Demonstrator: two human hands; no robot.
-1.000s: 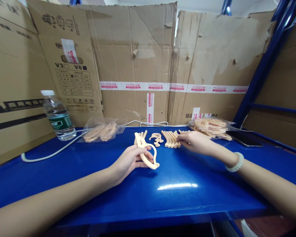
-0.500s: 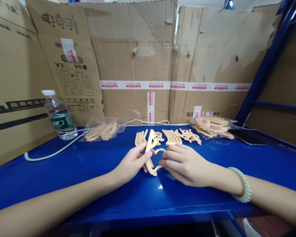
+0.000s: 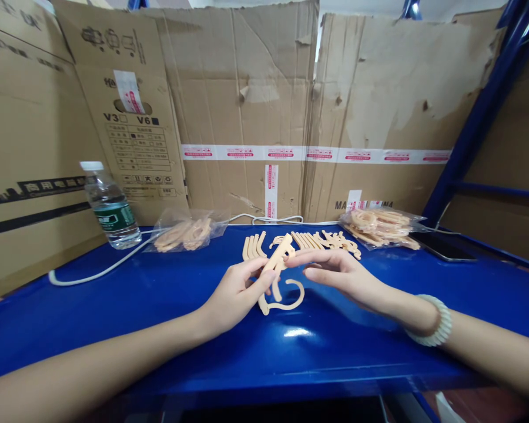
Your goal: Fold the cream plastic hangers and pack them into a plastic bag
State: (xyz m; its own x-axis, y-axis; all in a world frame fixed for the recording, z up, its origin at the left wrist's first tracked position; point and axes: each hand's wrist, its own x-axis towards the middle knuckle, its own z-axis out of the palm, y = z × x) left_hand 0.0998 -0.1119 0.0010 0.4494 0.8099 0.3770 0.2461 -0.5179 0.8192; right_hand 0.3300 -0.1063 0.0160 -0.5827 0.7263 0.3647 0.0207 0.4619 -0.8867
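Observation:
My left hand (image 3: 240,296) is closed around a beige plastic folding hanger (image 3: 278,254), pinched between thumb and fingers above the blue table. The hanger tilts with its upper end to the right. Its curved hook (image 3: 300,292) hangs at the lower end and opens upward. My right hand (image 3: 346,275) has its fingers stretched out, with the fingertips at the hanger's upper part and the thumb apart from it. Just behind the hands lie curved hanger arms (image 3: 254,245), more arms in a row (image 3: 306,240) and a pile of small hooked pieces (image 3: 341,242).
A plastic bag of beige parts (image 3: 187,232) lies at the back left, another bag (image 3: 381,226) at the back right beside a phone (image 3: 443,247). A water bottle (image 3: 112,211) stands left near a white cable (image 3: 101,276). Cardboard (image 3: 242,111) walls the back.
My right hand has let go of the hook and moved up to the hanger's upper end, its fingers straightening. The hanger has tilted to the right, and its hook now shows in full.

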